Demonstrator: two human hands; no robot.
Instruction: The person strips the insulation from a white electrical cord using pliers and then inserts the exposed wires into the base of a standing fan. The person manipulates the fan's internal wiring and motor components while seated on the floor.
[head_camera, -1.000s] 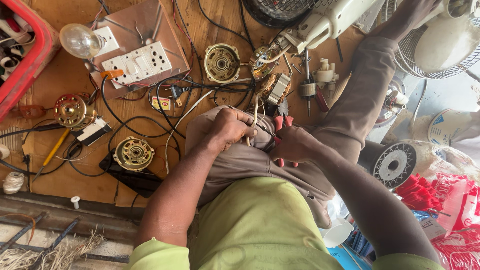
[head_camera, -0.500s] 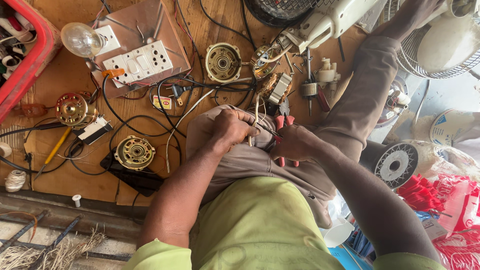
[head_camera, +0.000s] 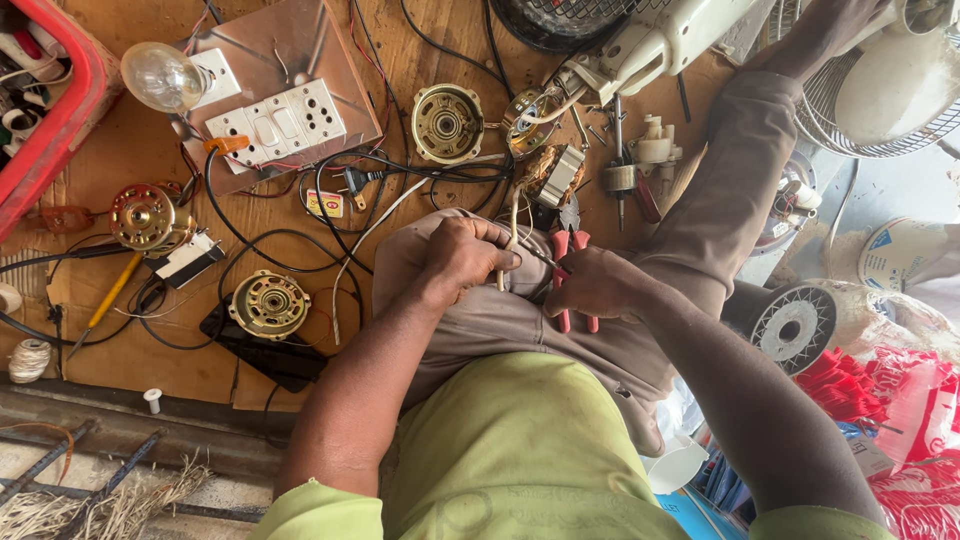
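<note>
The left hand (head_camera: 462, 258) is closed in a fist around a thin white wire (head_camera: 513, 222), pinching it between thumb and fingers just above the person's bent knee. The wire runs up from the fist toward a copper-wound fan motor stator (head_camera: 553, 175) lying on the wooden board just beyond the knee. The right hand (head_camera: 598, 283) is clamped on red-handled pliers (head_camera: 566, 252), whose handles stick out above and below the fingers; the pliers' nose points toward the left hand and meets the wire right beside its fingertips, though the tip itself is too small to make out clearly. Both hands sit close together, nearly touching, over the grey trousers (head_camera: 690, 220).

On the board to the left lie 2 brass-coloured motor housings (head_camera: 268, 304) among tangled black cables, with a third round housing (head_camera: 447, 122) further up. A white switch panel (head_camera: 278, 125) with a clear light bulb (head_camera: 160, 76) stands on a copper-coloured plate at the top left, next to a red crate (head_camera: 62, 120). A screwdriver (head_camera: 625, 165) rests to the right of the stator
</note>
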